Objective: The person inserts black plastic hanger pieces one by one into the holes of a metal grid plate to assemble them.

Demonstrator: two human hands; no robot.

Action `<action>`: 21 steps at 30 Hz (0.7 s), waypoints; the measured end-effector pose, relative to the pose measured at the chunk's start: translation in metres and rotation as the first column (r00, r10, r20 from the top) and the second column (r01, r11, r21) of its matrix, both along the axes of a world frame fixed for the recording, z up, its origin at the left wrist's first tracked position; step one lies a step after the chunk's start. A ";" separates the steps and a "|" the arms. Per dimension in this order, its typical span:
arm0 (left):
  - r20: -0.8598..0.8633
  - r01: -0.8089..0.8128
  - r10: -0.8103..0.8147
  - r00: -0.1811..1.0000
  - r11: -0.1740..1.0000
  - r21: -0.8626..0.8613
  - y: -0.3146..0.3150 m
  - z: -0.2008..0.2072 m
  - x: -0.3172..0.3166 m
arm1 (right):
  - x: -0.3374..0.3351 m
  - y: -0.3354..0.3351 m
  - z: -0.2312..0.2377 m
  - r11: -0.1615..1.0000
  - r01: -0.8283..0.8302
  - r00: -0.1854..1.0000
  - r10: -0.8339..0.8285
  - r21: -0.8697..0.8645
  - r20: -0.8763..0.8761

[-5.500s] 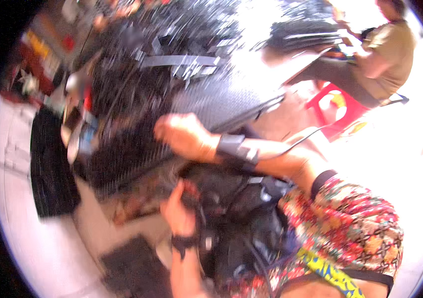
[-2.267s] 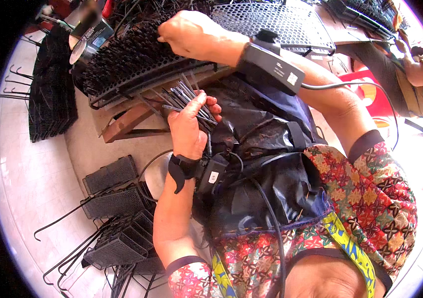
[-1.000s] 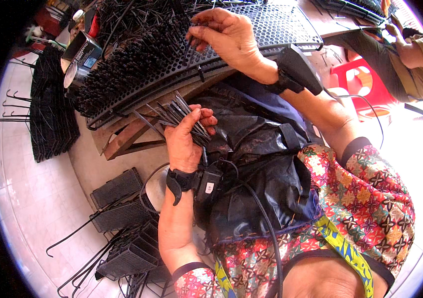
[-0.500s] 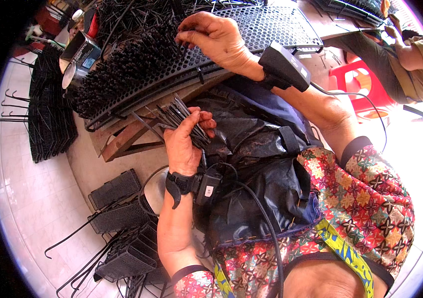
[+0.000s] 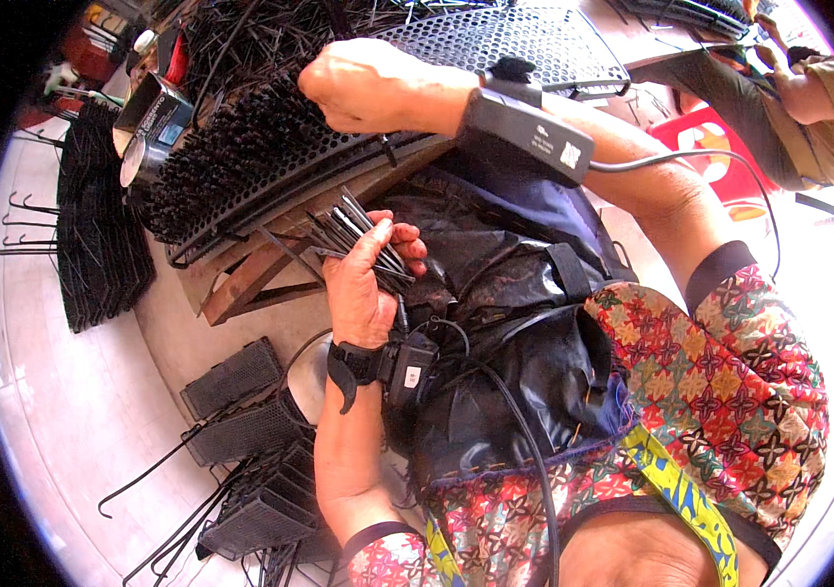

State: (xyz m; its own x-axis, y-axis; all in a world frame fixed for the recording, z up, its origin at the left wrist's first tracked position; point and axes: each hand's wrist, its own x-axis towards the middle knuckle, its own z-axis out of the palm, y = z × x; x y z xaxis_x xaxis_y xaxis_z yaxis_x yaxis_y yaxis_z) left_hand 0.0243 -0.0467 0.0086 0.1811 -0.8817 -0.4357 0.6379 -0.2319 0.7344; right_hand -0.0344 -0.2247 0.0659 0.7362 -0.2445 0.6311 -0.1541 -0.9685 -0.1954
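Note:
My left hand (image 5: 363, 289) is closed around a bundle of thin dark rods (image 5: 346, 227), their ends fanning out past the thumb. In front of it stands a long black perforated panel (image 5: 524, 44), tilted, with many short black rods (image 5: 231, 147) packed upright in the holes of its left part. Over the edge of that packed part hangs my right hand (image 5: 368, 88), curled with the knuckles up. Its fingertips are hidden beneath it, so whatever they pinch does not show.
Loose black rods (image 5: 280, 39) lie heaped behind the panel. A box (image 5: 157, 117) and a metal can (image 5: 143, 161) stand at its left end. Black mesh racks with hooked rods (image 5: 260, 509) rest on the floor at lower left. Another person (image 5: 808, 117) works near a red stool (image 5: 700, 147).
My right hand has moved left across the panel and turned knuckles up, so its fingers are now hidden. My left hand keeps its bundle in nearly the same place.

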 end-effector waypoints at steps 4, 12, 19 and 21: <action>-0.089 -0.015 0.011 0.996 0.999 -0.051 0.000 -0.003 0.000 | 0.002 0.000 0.010 0.994 0.010 0.986 0.009 0.113 -0.164; -0.051 -0.011 0.011 0.999 1.000 0.005 -0.007 -0.003 -0.004 | -0.016 0.000 -0.032 0.995 -0.029 0.997 0.022 -0.094 -0.070; 0.048 0.032 -0.027 0.998 0.994 -0.102 0.004 0.011 0.002 | -0.033 0.053 -0.027 0.915 0.076 0.997 -0.071 0.396 -0.028; 0.101 0.088 -0.078 0.992 0.991 -0.101 0.007 0.007 0.001 | -0.045 0.067 -0.036 0.712 -0.002 0.987 0.115 0.702 -0.115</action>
